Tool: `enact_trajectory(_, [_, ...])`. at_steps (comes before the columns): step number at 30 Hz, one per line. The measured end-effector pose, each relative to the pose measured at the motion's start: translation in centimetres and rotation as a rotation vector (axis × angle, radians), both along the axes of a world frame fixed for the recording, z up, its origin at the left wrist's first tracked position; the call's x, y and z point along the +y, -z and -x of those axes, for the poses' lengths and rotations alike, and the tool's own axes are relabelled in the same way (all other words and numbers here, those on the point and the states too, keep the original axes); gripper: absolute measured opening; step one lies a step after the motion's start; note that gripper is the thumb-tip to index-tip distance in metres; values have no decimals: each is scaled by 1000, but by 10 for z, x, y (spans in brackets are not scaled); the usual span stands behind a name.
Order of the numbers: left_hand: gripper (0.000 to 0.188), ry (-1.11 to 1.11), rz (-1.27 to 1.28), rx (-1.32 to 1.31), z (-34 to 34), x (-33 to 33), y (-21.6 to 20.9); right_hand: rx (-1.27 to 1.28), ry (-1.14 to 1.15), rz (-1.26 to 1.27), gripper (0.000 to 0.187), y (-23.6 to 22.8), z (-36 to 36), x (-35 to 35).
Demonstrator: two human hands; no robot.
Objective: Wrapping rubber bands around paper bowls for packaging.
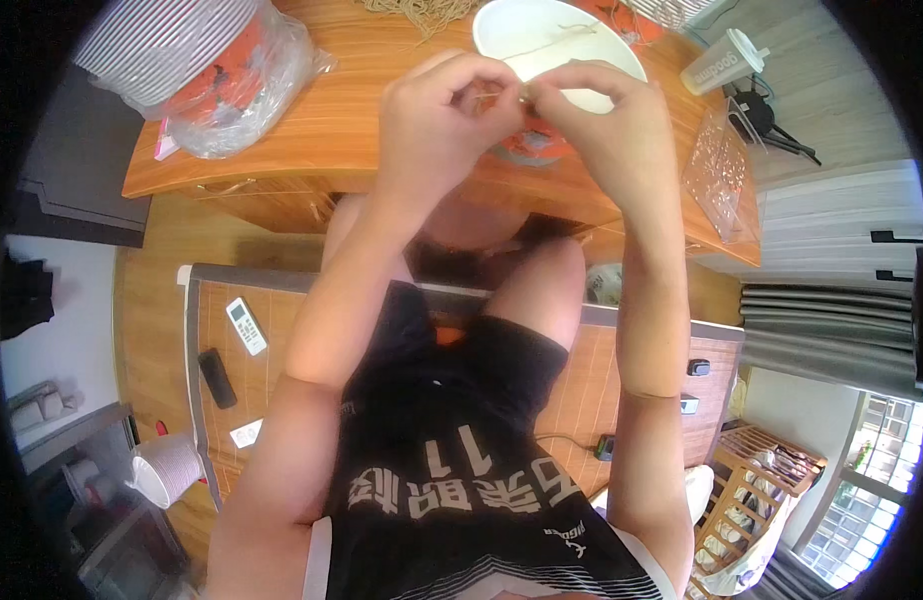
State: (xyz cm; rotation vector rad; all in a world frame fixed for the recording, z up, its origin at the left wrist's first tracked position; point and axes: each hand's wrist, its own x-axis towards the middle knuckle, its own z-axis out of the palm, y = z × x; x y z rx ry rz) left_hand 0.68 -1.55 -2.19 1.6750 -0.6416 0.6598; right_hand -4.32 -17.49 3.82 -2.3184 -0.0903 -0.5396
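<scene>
My left hand and my right hand meet above the front edge of the wooden desk. Thumb and forefinger of each are pinched together, the tips nearly touching. Between them is a thin tan cord; a small bit at the fingertips is too tiny to make out. Behind the hands stands a white bowl, partly hidden by my right hand, with a strand of similar cord lying across it. A heap of tan cord rests at the far edge of the desk.
At the left, a stack of white ringed pieces sits in clear plastic wrapping. On the right are a lidded cup, a black device and a clear tray with small pieces. Behind me a mat holds a remote and phone.
</scene>
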Motion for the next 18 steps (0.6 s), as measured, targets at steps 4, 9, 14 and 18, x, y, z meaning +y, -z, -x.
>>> enact_trajectory(4, [8, 149, 129, 172, -1, 3, 4, 18, 11, 21, 20, -2, 2, 4])
enact_trajectory(9, [6, 335, 223, 400, -3, 9, 6, -145, -24, 141, 15, 3, 3, 6])
enact_trajectory(14, [6, 442, 249, 467, -5, 12, 3, -347, -131, 224, 15, 13, -2, 4])
enact_trajectory(18, [6, 416, 242, 462, -10, 16, 4, -598, -149, 389, 14, 28, -13, 1])
